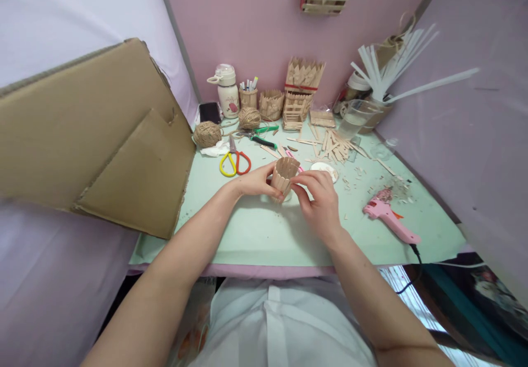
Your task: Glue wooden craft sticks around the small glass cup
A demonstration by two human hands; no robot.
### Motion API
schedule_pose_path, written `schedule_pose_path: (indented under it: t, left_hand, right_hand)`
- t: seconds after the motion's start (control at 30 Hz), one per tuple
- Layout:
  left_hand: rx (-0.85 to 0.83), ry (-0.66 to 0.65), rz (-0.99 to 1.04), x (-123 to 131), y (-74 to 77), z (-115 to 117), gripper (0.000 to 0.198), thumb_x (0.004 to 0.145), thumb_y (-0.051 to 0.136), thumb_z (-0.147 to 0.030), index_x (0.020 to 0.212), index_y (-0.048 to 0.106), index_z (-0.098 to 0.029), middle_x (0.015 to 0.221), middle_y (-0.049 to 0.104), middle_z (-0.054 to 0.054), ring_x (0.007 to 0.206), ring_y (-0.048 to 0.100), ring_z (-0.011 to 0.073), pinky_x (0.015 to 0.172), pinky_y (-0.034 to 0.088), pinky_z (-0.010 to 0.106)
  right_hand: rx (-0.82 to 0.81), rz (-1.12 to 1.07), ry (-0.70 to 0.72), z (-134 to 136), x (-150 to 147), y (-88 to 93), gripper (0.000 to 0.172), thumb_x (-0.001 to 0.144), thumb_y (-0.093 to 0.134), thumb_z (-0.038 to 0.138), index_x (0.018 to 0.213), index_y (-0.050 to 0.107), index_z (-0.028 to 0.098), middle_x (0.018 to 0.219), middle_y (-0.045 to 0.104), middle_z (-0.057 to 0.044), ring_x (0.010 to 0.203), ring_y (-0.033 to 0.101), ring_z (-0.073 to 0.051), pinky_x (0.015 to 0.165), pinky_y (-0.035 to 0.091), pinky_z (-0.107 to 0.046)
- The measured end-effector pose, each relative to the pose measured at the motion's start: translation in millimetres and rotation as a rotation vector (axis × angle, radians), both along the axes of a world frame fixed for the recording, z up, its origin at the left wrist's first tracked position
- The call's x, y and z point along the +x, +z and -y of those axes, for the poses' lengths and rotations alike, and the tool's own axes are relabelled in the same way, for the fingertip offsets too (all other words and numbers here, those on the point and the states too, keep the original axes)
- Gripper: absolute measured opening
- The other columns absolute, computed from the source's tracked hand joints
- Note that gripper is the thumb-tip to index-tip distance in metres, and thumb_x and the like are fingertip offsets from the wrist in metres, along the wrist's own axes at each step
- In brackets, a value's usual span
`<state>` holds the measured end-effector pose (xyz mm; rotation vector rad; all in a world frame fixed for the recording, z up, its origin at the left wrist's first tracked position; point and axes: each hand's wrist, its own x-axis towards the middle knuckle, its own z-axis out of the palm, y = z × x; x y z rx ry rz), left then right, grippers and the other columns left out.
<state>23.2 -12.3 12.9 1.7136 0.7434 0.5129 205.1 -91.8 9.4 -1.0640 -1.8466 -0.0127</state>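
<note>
A small round cup made of wooden craft sticks [282,179] is held upright, slightly tilted, above the table. My left hand [259,181] wraps round its left side, with the thumb across the lower front. Against the cup's right wall, the thumb and fingertips of my right hand [317,197] are pinched together; whether a loose stick is between them I cannot tell. Just behind the cup lies a pink-handled tool [300,168], partly covered. A white round lid or dish [324,171] sits behind my right hand. Scissors with yellow and red handles [235,163] lie to the left.
A pink glue gun [391,221] rests at the right, its cord over the front edge. Loose craft sticks [336,146] are heaped behind. Twine balls [207,134], green-handled pliers [264,142] and a white bottle [228,94] stand at the back. Large cardboard [124,130] leans at left.
</note>
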Motion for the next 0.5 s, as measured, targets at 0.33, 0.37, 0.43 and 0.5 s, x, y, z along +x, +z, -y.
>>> schedule_pose_path:
  t: [0.33,0.37,0.43,0.5]
  left_hand:
    - [0.009,0.009,-0.006,0.4,0.5,2.2,0.082,0.058,0.08,-0.022,0.132,0.044,-0.017,0.128,0.06,0.011,0.12,0.056,0.0289,0.094,0.049,0.038]
    - [0.015,0.011,-0.005,0.6,0.2,2.3,0.082,0.058,0.08,-0.022,0.131,0.045,-0.017,0.128,0.06,0.011,0.12,0.056,0.0288,0.094,0.049,0.037]
    - [0.03,0.012,-0.002,0.9,-0.1,2.4,0.081,0.058,0.08,-0.022,0.131,0.045,-0.017,0.13,0.059,0.011,0.12,0.056,0.0285,0.094,0.049,0.037]
    - [0.046,0.014,-0.003,1.1,-0.3,2.6,0.08,0.059,0.079,-0.023,0.131,0.045,-0.017,0.13,0.059,0.011,0.12,0.056,0.0282,0.094,0.048,0.036]
  right_hand:
    - [-0.002,0.021,0.017,-2.4,-2.5,0.7,0.01,0.093,0.055,0.019,0.096,0.061,0.025,0.093,0.069,-0.005,0.089,0.058,-0.023,0.081,0.045,-0.041]
    - [0.001,0.021,0.018,-2.4,-2.6,0.9,0.009,0.093,0.055,0.019,0.096,0.061,0.025,0.092,0.069,-0.005,0.089,0.058,-0.023,0.08,0.046,-0.041]
    - [-0.001,0.021,0.02,-2.6,-2.7,0.9,0.01,0.093,0.055,0.019,0.097,0.061,0.025,0.092,0.069,-0.005,0.089,0.058,-0.023,0.08,0.046,-0.041]
    - [-0.007,0.018,0.024,-2.8,-2.7,0.4,0.011,0.093,0.054,0.019,0.098,0.062,0.025,0.093,0.069,-0.005,0.089,0.058,-0.023,0.081,0.046,-0.042]
